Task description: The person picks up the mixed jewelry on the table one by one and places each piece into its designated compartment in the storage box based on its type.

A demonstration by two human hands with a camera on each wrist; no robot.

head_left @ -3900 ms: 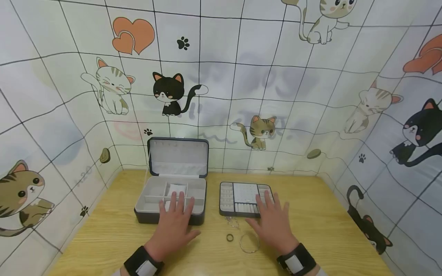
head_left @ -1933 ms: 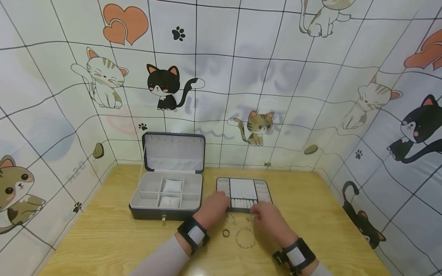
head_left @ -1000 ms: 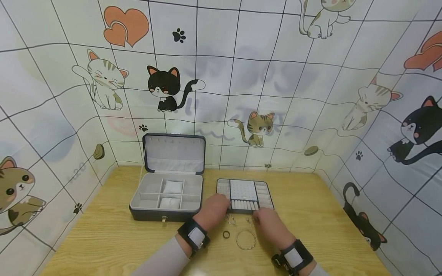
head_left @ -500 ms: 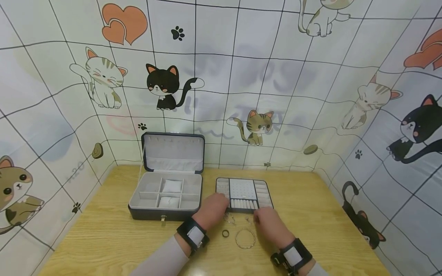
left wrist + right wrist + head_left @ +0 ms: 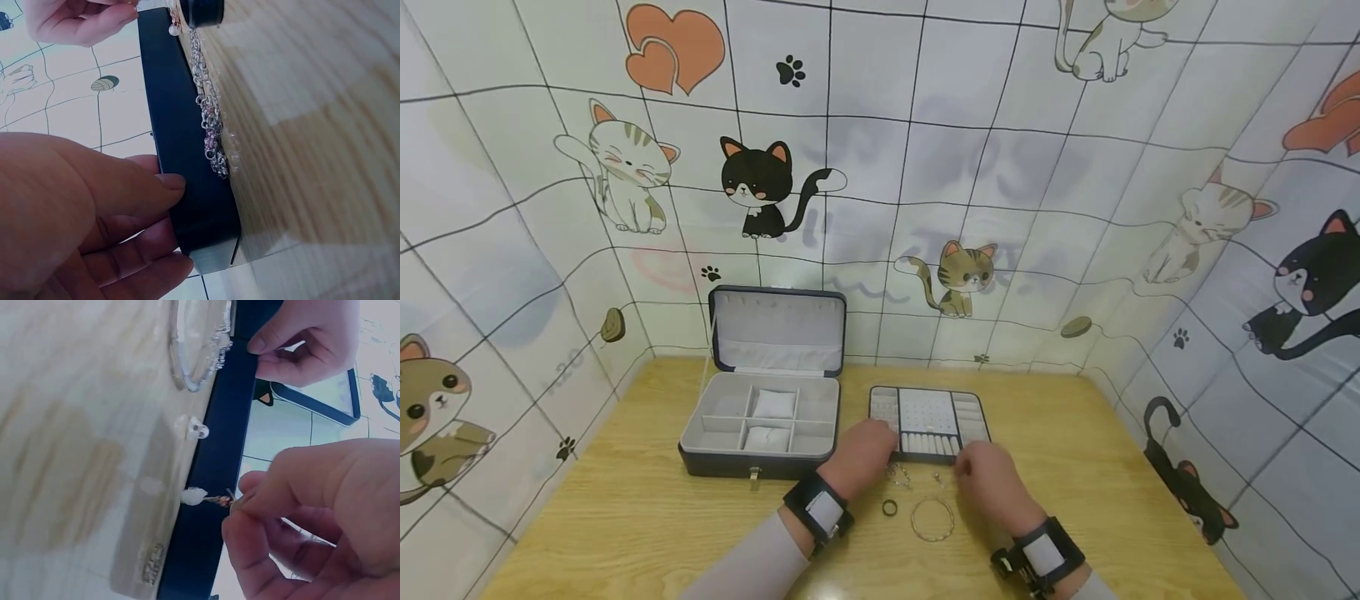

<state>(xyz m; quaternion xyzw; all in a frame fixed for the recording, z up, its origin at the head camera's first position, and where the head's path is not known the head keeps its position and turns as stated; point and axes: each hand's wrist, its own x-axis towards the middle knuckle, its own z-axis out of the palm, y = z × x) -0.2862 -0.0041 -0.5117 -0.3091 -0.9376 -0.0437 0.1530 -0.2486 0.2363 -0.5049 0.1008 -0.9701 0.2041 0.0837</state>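
My left hand (image 5: 863,450) grips the near left corner of a dark jewelry tray (image 5: 925,457), thumb on its front wall in the left wrist view. My right hand (image 5: 990,483) is at the tray's near right side. In the right wrist view its thumb and forefinger pinch an earring (image 5: 195,496), its white bead hanging beside the tray's wall. Another small earring (image 5: 199,429) lies on the table close to the tray. A silver chain bracelet with pink beads (image 5: 210,122), a dark ring (image 5: 883,507) and a thin bangle (image 5: 932,541) lie in front.
An open dark jewelry box (image 5: 722,467) with pale compartments stands left of the tray, lid raised at the back. It holds two white cushions (image 5: 774,404). A cat-print sheet (image 5: 880,167) walls the wooden table (image 5: 610,508) at the back and sides.
Both hands were spread flat over the box and tray. The left hand moved right and took hold of the tray's corner; the right hand's fingers closed on an earring and shifted slightly rightward.
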